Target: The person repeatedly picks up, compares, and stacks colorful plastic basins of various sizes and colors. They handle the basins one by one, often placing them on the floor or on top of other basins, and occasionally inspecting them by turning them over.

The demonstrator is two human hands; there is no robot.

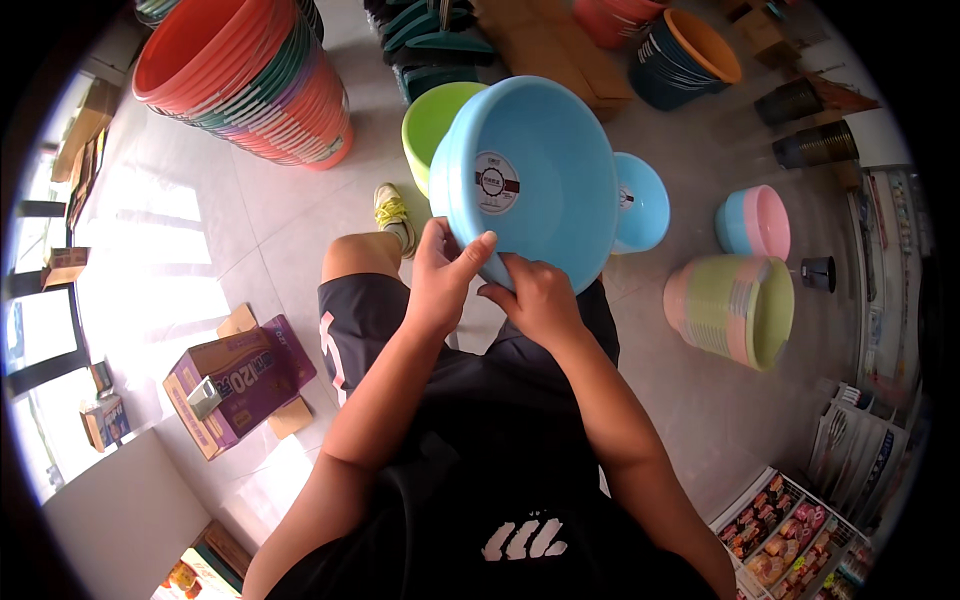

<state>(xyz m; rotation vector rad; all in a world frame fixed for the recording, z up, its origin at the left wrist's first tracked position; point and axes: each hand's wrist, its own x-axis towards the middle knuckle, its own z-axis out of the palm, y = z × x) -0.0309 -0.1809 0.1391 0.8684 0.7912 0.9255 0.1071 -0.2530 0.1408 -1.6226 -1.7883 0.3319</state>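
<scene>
Both hands grip one light-blue round plastic basin at its lower rim: left hand fingers closed, thumb along the edge; right hand pinching beneath. Basin tilted up above the knees, inside facing the camera, round label visible.

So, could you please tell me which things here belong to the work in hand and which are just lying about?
In hand:
- blue basin, held by left hand and right hand
- green basin and smaller blue basin behind it

Lying about:
- purple carton
- orange tub stack
- pink and green basin stack
</scene>
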